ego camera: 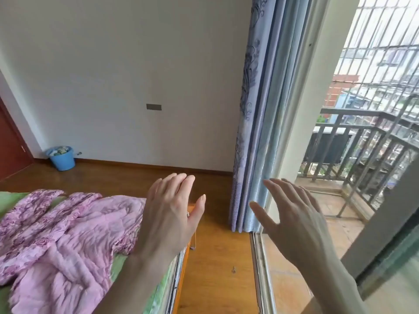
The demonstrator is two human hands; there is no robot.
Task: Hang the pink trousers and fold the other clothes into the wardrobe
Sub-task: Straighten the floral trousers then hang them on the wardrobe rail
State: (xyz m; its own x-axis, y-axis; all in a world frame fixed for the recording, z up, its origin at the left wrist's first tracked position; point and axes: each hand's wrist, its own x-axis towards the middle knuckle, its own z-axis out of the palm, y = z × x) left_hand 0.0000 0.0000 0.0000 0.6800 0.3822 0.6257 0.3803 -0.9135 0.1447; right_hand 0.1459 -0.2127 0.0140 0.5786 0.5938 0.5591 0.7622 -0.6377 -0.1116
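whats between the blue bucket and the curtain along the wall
In the head view, only bare wooden floor and skirting lie between the blue bucket and the curtain.

Crinkled pink quilted cloth (68, 225) on the bed, glossy wooden floor (213, 245), blue plastic bucket (61, 157), dark metal railing (367, 141)

A home bedroom: bed (127, 264) with pink quilt (68, 234), curtain (254, 132), balcony railing (362, 141).
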